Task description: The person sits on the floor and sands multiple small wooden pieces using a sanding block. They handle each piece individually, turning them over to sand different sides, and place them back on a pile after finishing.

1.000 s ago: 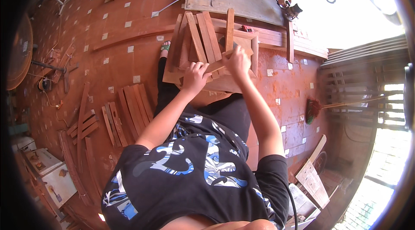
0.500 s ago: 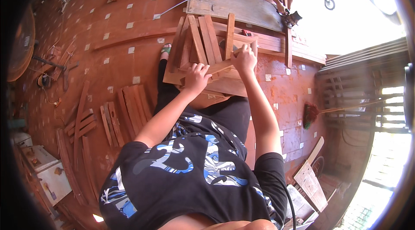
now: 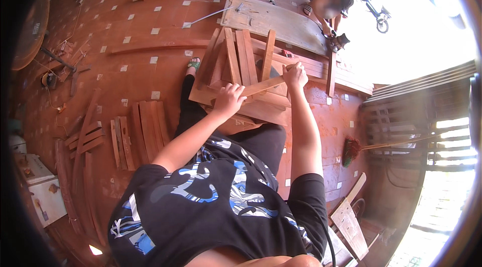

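Observation:
A flat wooden strip [image 3: 265, 86] lies slantwise in front of me, over the near side of a low wooden work stand [image 3: 266, 111]. My left hand [image 3: 230, 100] is closed over its left end. At the far right end, my right hand [image 3: 296, 76] is closed in a fist; whatever may lie under its fingers is hidden. Just beyond the strip, several wooden pieces [image 3: 245, 58] lean or lie side by side on the stand. One narrow slat [image 3: 268, 55] stands apart to their right, beside a dark patch on the stand.
Beyond the stand lies a long grey board [image 3: 276, 23], where another person [image 3: 326, 3] crouches holding a dark power tool [image 3: 339, 42]. Wooden planks [image 3: 150, 131] lie on the tiled floor at left. A red-headed broom [image 3: 352, 149] is at right, near slatted racks.
My right hand has moved rightward, farther from my left hand, which stays on the strip's left end. The whole view has shifted slightly. The other person's head has turned.

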### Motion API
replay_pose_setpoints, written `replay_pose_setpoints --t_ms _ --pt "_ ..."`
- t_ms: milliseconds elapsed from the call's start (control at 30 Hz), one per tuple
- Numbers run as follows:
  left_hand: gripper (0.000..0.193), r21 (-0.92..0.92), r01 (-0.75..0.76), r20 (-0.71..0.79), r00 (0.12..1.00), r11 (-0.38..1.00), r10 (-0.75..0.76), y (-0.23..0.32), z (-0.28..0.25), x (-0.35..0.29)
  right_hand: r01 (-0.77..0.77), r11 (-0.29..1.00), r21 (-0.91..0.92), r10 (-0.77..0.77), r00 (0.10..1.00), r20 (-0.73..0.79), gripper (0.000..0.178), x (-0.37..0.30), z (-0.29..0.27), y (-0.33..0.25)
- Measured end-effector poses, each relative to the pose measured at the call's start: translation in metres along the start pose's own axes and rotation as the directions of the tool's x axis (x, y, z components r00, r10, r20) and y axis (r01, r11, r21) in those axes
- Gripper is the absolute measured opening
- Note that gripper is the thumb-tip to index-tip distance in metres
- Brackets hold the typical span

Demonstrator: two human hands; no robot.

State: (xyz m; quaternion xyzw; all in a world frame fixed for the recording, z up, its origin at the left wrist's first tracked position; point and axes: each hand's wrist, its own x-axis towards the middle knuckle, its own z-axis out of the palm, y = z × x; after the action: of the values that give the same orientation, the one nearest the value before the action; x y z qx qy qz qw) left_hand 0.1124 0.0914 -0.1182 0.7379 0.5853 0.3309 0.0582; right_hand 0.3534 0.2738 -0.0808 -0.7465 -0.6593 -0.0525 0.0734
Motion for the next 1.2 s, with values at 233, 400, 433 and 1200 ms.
replay_pose_setpoints --t_ms 233,400,433,1200 --pt "0.041 -0.032 0.057 0.000 0.998 0.998 -0.057 -0.008 0.000 0.004 0.163 0.986 -0.037 -0.167 0.979 -0.121 0.068 -0.018 0.002 -0.008" --pt "0.040 -0.074 0.069 -0.014 0.997 0.995 -0.070 -0.002 -0.001 0.000 0.255 0.967 0.016 -0.254 0.965 -0.057 0.063 -0.073 -0.015 -0.058" --pt "0.040 -0.083 0.068 -0.014 0.997 0.994 -0.070 -0.002 -0.001 0.001 0.281 0.959 0.031 -0.279 0.958 -0.065 0.063 -0.086 -0.017 -0.069" --pt "0.044 0.006 0.266 0.132 0.955 0.964 -0.265 -0.022 -0.020 -0.015 0.050 0.998 -0.046 -0.057 0.986 -0.158 0.048 -0.035 -0.004 -0.026"
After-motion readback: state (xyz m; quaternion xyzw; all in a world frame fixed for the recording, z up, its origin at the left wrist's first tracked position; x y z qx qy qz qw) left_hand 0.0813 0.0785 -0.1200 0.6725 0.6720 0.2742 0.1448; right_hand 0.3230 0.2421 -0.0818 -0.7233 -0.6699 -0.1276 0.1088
